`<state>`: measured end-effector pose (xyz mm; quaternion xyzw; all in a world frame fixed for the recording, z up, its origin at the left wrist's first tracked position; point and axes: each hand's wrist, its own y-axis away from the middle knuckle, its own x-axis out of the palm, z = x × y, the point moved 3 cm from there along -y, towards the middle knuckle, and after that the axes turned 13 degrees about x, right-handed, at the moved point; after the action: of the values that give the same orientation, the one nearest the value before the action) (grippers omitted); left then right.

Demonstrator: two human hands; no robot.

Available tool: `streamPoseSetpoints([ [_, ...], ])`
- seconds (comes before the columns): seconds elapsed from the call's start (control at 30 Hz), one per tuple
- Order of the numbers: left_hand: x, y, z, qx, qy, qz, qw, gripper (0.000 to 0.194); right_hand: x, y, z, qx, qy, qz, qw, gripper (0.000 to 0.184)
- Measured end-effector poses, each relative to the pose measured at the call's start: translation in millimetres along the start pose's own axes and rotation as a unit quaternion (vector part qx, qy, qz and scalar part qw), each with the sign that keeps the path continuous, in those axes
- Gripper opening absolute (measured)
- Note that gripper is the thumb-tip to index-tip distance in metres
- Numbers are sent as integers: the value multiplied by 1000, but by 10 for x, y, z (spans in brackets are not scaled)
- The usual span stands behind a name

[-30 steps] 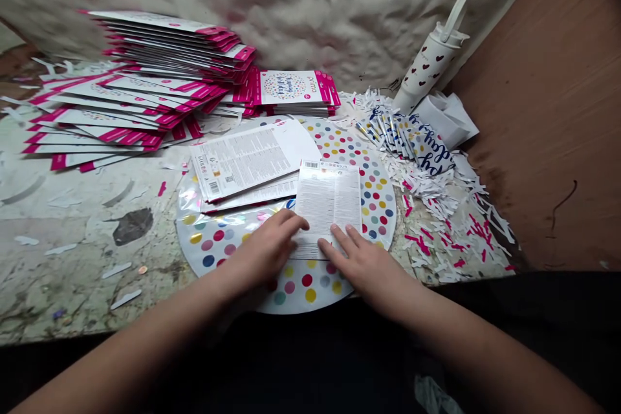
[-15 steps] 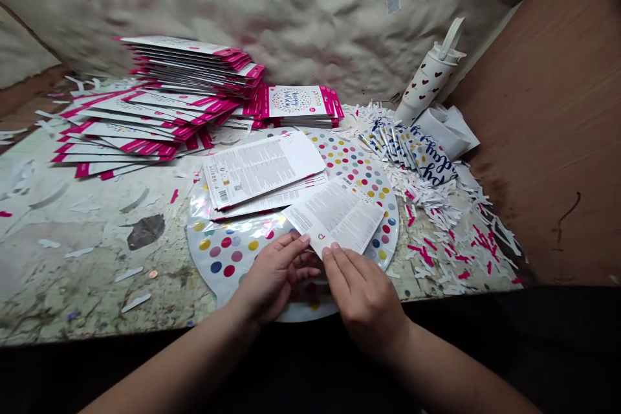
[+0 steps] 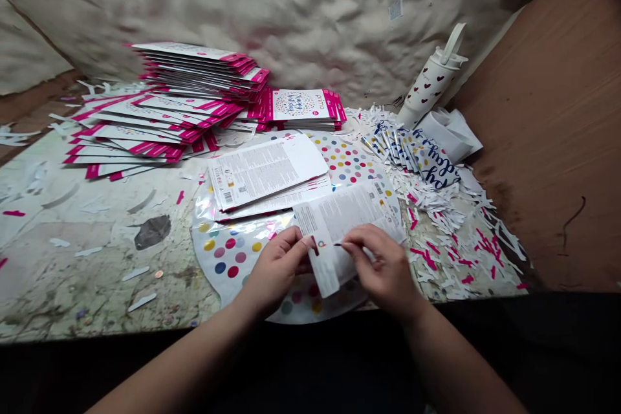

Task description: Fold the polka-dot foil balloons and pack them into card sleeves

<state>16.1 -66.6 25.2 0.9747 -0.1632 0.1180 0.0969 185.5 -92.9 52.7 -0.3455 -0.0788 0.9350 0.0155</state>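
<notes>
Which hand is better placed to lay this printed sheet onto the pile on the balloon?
Left, probably: the left hand holds the printed sheet at its edge and sits nearer the pile of sheets than the right hand.

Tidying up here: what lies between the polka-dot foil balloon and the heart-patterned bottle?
In the head view, white paper shreds and blue-lettered foil strips lie between the balloon and bottle.

Thin matt paper on the printed instruction sheet (image 3: 349, 215), glossy metallic film on the dotted foil balloon (image 3: 228, 253), smooth coated card on the pink-edged packets (image 3: 194, 107), rough scuffed paint on the worktop (image 3: 87, 272), and smooth matt wood on the brown board (image 3: 548, 129).
</notes>
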Motion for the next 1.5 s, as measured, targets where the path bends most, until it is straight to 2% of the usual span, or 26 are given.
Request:
streamPoseSetpoints([
  [0.07,-33,-23,-55,20,-22,-7,1000,23,-185,47,-137,55,92,73,992,21],
  [0.1,-42,-30,-112,37,-57,-2,998,25,-313,66,-187,78,153,78,982,22],
  [0.13,-40,-35,-194,60,-106,10,992,29,-457,72,-204,90,204,50,974,20],
  [0.2,5,-34,-416,121,-227,55,965,43,-739,46,-124,75,235,-77,966,31],
  [0.27,87,-19,-673,191,-317,115,922,47,-887,-24,48,18,164,-134,977,51],
  [0.33,143,1,-910,251,-323,151,900,47,-892,-142,207,-21,20,-112,993,39],
  [0.4,116,4,-1093,299,-280,130,903,44,-826,-285,293,-20,-155,-120,980,22],
  [0.47,7,-25,-1215,328,-276,92,899,36,-718,-433,295,0,-283,-151,947,16],
  [0.53,-180,-114,-1348,369,-347,63,860,24,-593,-571,245,17,-336,-134,932,27],
  [0.57,-315,-193,-1448,400,-403,33,822,22,-542,-626,202,24,-344,-112,932,33],
  [0.6,-479,-299,-1574,433,-465,-6,772,24,-506,-666,141,35,-346,-97,932,37],
  [0.67,-887,-601,-1877,472,-592,-122,642,36,-469,-700,-17,69,-341,-89,933,38],
  [0.7,-1108,-809,-2018,453,-655,-149,586,40,-450,-695,-104,94,-331,-84,935,36],
  [0.73,-1337,-1039,-2144,420,-704,-165,548,41,-423,-676,-186,121,-318,-75,937,33],
  [0.77,-1566,-1279,-2247,363,-749,-175,526,41,-383,-646,-257,148,-303,-59,940,32],
  [0.8,-1773,-1522,-2310,285,-794,-151,516,42,-332,-606,-315,173,-286,-39,942,31],
  [0.87,-2052,-1908,-2385,222,-811,-100,532,41,-211,-509,-388,211,-258,1,943,28],
  [0.97,-2116,-2233,-2377,180,-809,-50,557,44,-67,-389,-443,228,-225,61,945,23],
  [1.07,-1813,-2226,-2233,256,-805,-87,527,52,-171,-422,-585,205,-118,69,969,23],
  [1.13,-1515,-2061,-1932,308,-798,-65,514,54,-455,-567,-801,225,37,-10,974,26],
  [1.17,-1374,-1952,-1698,295,-798,-10,525,58,-644,-670,-934,248,118,-63,959,30],
  [1.23,-1168,-1692,-1147,188,-807,122,546,73,-1024,-916,-1219,315,239,-155,905,40],
  [1.3,-1049,-1426,-698,113,-798,193,559,79,-1274,-1192,-1477,354,275,-166,879,52],
  [1.33,-1009,-1326,-571,117,-794,194,564,73,-1337,-1319,-1584,368,282,-154,873,56],
  [1.4,-956,-1215,-481,133,-783,200,574,60,-1360,-1515,-1737,387,298,-124,864,58],
  [1.5,-890,-1169,-612,149,-767,216,586,50,-1301,-1643,-1832,393,315,-92,859,51],
])
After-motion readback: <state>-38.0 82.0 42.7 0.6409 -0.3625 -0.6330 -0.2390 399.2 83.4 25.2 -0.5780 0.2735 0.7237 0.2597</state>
